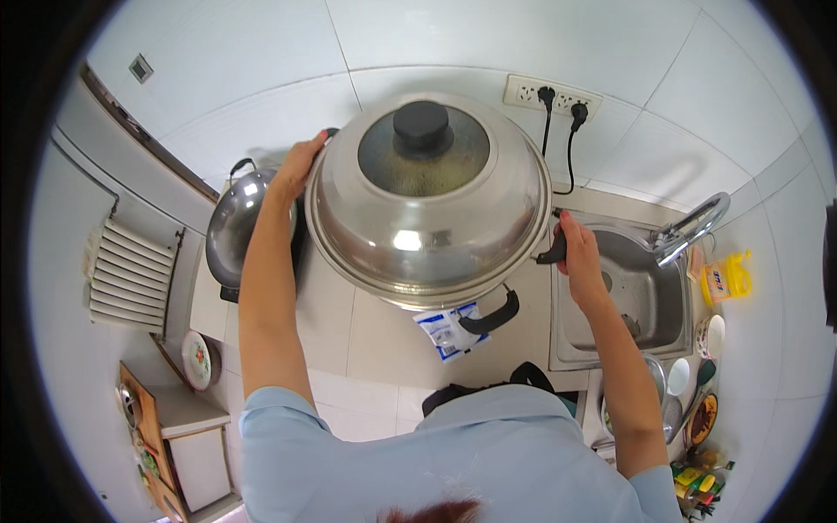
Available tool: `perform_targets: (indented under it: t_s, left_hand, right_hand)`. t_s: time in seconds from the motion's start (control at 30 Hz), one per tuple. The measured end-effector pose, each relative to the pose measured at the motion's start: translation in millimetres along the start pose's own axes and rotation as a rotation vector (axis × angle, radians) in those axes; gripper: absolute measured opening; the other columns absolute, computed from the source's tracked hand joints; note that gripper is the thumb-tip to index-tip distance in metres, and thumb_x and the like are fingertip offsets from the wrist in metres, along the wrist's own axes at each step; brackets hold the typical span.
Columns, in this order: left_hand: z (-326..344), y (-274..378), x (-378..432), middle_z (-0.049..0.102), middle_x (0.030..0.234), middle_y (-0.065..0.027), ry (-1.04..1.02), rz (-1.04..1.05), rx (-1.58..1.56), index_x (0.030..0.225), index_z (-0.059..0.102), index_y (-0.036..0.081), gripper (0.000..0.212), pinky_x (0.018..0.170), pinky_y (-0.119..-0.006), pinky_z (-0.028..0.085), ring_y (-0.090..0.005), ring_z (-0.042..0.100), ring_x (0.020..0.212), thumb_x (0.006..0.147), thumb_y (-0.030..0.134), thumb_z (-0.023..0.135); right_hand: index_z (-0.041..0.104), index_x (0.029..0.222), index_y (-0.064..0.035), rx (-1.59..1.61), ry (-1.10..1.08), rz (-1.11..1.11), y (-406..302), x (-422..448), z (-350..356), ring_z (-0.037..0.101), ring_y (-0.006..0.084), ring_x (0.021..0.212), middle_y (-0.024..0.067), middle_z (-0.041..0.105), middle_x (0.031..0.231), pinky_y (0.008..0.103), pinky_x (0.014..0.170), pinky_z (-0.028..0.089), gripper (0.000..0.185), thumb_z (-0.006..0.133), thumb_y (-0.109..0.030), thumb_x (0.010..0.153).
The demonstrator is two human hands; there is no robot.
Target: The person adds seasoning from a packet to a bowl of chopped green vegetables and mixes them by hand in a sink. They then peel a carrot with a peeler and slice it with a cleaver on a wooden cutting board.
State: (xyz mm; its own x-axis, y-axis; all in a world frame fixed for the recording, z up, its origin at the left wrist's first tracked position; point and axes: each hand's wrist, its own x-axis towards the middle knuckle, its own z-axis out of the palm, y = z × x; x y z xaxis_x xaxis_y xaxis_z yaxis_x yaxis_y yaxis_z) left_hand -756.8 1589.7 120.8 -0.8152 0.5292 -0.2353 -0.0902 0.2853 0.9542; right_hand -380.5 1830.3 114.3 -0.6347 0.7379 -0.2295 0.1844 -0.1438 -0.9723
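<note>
A large stainless steel pot, covered by a domed steel lid (405, 235) with a glass window and a black knob (422, 127), is held in front of me above the tiled counter. My left hand (302, 163) is closed on a black handle at its left side. On the right, my right hand (577, 252) grips another black handle (554, 248). A third black handle (494, 317) sticks out at the near rim, over a blue and white plastic packet (448, 333) on the counter. The pot's body is mostly hidden under the lid.
A dark wok (229, 229) stands left of the pot. At right are a steel sink (637, 281) with a faucet (693, 229), a yellow bottle (726, 278), bowls and several condiment bottles. Two black plugs sit in the wall socket strip (526, 93). A radiator (131, 278) is far left.
</note>
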Motion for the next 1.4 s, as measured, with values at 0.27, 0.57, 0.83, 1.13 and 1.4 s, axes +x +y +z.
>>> perform_targets:
  t_s: [0.27,0.57,0.83,1.13,1.4]
  left_hand:
    - [-2,58,-21,0.062,0.091,-0.0123,0.010,0.130,-0.014,0.100,0.060,-0.005,0.050,0.064,-0.029,0.051,-0.0169,0.060,0.076,0.086,0.042,0.053]
    - [-73,131,15,0.062,0.092,-0.0166,-0.106,0.224,-0.019,0.105,0.054,-0.010,0.040,0.061,-0.032,0.055,-0.0192,0.063,0.074,0.087,0.027,0.050]
    - [-73,93,7,0.061,0.096,-0.0126,-0.064,0.225,-0.125,0.108,0.054,-0.005,0.044,0.069,-0.029,0.052,-0.0180,0.060,0.082,0.088,0.033,0.052]
    - [-9,4,-21,0.061,0.099,-0.0111,0.081,0.048,-0.098,0.106,0.058,-0.003,0.051,0.074,-0.030,0.047,-0.0164,0.057,0.085,0.087,0.044,0.051]
    - [-4,-18,-19,0.060,0.096,-0.0074,0.089,0.069,-0.056,0.104,0.058,-0.002,0.048,0.073,-0.028,0.046,-0.0140,0.056,0.082,0.088,0.042,0.048]
  right_hand:
    - [0.051,0.068,-0.0093,-0.053,0.066,-0.102,-56,7,-11,0.032,0.0058,0.039,-0.0032,0.039,0.051,0.0217,0.037,0.022,0.036,0.047,-0.039,0.087]
    - [0.047,0.066,-0.0108,0.012,-0.052,-0.285,-158,20,-26,0.029,0.0076,0.036,-0.0037,0.036,0.048,0.0226,0.035,0.021,0.031,0.046,-0.031,0.090]
    - [0.055,0.074,-0.0072,-0.123,-0.100,-0.285,-127,27,-24,0.028,0.0042,0.038,-0.0047,0.038,0.052,0.0203,0.038,0.018,0.036,0.053,-0.041,0.084]
    - [0.054,0.070,-0.0033,-0.198,-0.105,-0.167,-30,26,-20,0.039,0.0076,0.046,-0.0016,0.044,0.055,0.0232,0.043,0.031,0.042,0.044,-0.039,0.090]
    - [0.053,0.072,-0.0067,-0.197,-0.090,-0.164,-3,31,-14,0.035,0.0051,0.045,-0.0038,0.040,0.054,0.0210,0.042,0.027,0.042,0.043,-0.043,0.090]
